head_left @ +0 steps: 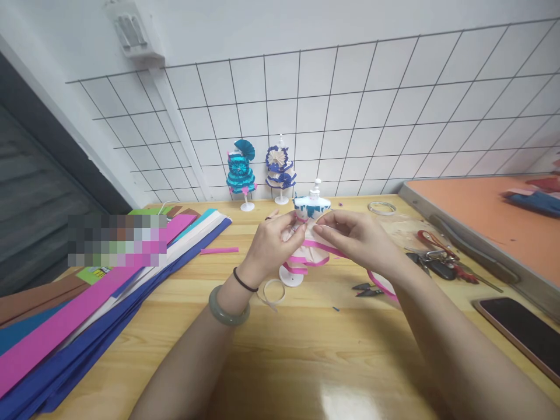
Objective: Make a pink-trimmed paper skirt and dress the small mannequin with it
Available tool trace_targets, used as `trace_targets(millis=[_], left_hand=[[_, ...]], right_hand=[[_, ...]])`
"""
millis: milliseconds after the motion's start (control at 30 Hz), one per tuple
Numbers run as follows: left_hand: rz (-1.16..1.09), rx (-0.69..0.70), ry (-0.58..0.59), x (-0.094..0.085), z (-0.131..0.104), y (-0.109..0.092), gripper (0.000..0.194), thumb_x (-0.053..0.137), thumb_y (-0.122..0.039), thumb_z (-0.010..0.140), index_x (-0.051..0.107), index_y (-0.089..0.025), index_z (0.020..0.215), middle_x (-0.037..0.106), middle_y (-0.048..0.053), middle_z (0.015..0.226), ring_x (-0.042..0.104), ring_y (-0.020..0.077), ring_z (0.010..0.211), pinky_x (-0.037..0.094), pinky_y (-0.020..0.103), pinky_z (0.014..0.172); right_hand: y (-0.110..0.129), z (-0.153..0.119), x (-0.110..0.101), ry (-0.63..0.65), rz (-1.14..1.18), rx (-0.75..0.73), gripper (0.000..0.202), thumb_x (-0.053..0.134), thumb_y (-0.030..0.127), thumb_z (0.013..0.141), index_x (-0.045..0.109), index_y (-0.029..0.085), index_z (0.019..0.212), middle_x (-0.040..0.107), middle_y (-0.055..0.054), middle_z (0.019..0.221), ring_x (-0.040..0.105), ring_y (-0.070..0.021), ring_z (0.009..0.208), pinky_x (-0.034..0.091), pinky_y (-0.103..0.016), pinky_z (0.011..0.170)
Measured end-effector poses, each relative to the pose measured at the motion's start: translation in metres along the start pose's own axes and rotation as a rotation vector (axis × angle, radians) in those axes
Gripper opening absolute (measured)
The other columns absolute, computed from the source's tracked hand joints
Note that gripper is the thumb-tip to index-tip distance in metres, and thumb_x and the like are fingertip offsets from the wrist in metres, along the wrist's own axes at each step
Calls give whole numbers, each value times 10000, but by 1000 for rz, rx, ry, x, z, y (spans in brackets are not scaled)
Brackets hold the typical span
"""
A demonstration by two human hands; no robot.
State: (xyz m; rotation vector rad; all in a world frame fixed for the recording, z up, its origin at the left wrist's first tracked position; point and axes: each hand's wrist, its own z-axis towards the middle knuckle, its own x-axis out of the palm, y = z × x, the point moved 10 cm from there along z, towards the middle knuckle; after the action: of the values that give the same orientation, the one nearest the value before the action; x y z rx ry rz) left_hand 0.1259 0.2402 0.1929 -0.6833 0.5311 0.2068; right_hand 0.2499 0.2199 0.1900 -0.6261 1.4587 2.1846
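Observation:
A miniature dress form (pixel 311 205) stands on a white round base (pixel 291 276), with white and teal paper about its upper part. Below that hangs a gathered white crepe paper strip (pixel 315 254) with bright pink edging, in tiers. My left hand (pixel 275 240) pinches the strip at the form's waist from the left, thumb against fingers. From the right, my right hand (pixel 355 234) pinches the same strip close to the form. Its loose pink-edged end (pixel 385 286) trails beneath my right forearm. My hands partly hide the form's middle.
Two finished paper dresses on stands, one teal (pixel 240 172) and one blue and white (pixel 280 169), stand by the wall. Coloured paper sheets (pixel 114 309) lie left. Small snips (pixel 368 289), tape rings (pixel 274 291), keys (pixel 441 265) and a phone (pixel 520 332) lie about.

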Motion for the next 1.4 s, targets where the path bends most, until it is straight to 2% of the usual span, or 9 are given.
trace_targets(millis=[133,233,500,833,1033,1200,1400], left_hand=[[-55,-78,37,2,-1,6,197,495,-296,855,636,-180,932,663,54,862,591,197,854,441,348,878],[-94,-134,67,4,-2,10,227,489,-308,861,628,-174,981,661,62,904,595,203,869,466,323,806],[-38,-117,66,3,-2,7,229,533,-292,830,629,-160,989,663,72,929,594,216,931,474,338,840],[-103,-168,97,5,-2,9,249,516,-282,838,618,-158,1028,671,72,961,612,211,936,481,340,857],[-95,-156,100,7,-2,9,254,519,-266,834,620,-155,1039,665,76,972,605,215,953,476,349,873],[-91,-145,107,8,-3,9,257,519,-267,836,617,-155,1045,664,73,959,607,210,935,479,344,860],[-84,-150,123,7,-2,5,247,509,-264,840,614,-151,1033,669,69,937,611,200,892,487,325,811]], right_hand=[[1,-1,2,34,-7,-13,245,526,369,847,656,170,787,602,-14,671,469,-123,582,357,-239,518],[1,0,1,31,-33,-37,243,514,359,854,662,175,800,599,-10,673,459,-119,575,350,-242,517],[3,0,0,28,-69,-60,240,516,355,861,663,175,808,600,-9,673,464,-118,581,348,-242,526],[-2,-1,1,37,-19,13,274,577,420,815,664,163,779,622,-22,673,506,-133,603,368,-241,522],[3,-2,7,116,115,-29,248,563,385,838,693,177,875,689,-57,832,579,-180,732,448,-284,632],[-6,0,6,78,202,12,260,610,411,798,710,184,872,702,-70,896,613,-207,780,475,-316,674],[-11,0,3,-6,189,111,249,661,406,746,660,157,733,641,-31,667,534,-140,599,403,-259,540]])
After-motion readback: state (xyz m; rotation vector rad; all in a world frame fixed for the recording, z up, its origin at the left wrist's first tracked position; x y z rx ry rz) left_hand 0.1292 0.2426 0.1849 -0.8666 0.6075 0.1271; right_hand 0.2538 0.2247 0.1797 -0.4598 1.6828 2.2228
